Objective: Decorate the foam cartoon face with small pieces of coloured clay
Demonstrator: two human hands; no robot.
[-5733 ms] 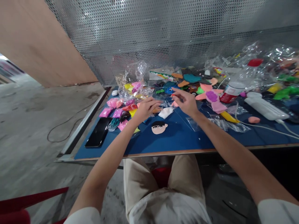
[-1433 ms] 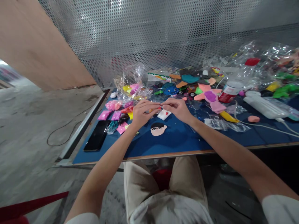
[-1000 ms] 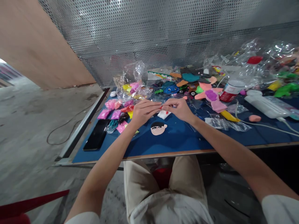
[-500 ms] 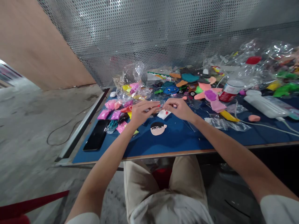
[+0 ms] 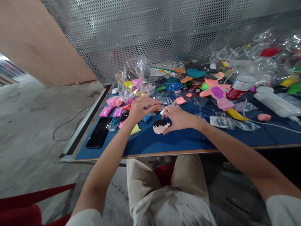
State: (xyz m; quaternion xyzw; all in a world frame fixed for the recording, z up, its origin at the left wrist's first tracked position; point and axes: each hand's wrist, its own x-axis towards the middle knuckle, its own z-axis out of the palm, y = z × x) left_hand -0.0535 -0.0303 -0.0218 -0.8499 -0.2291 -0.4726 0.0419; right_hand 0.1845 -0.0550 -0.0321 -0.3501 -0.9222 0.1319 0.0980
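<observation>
A flat clay face (image 5: 160,128) with black hair, eyes and brows lies on the blue table in front of me. My right hand (image 5: 178,117) curves around its right side, thumb and fingers apart, the thumb at the ear edge. Just beyond, a bit of something white (image 5: 162,111) shows by the right fingertips, mostly hidden. To the left, my left hand (image 5: 143,106) hovers low with its fingers pinched. Red shows at those fingertips, on a small thin thing that I cannot make out. Packets of coloured clay (image 5: 118,111) lie beside this hand.
A black phone (image 5: 98,132) lies at the table's left edge. Behind my hands are clay figures (image 5: 174,86) and crumpled clear plastic (image 5: 138,67). On the right stand a red-labelled bottle (image 5: 240,86) and a white device with a cable (image 5: 275,102). Perforated metal (image 5: 164,34) closes the back.
My right hand has come down and toward me, from the white piece with a red mark to the face, opening its fingers. My left hand has stayed nearly in place. The view has shifted slightly.
</observation>
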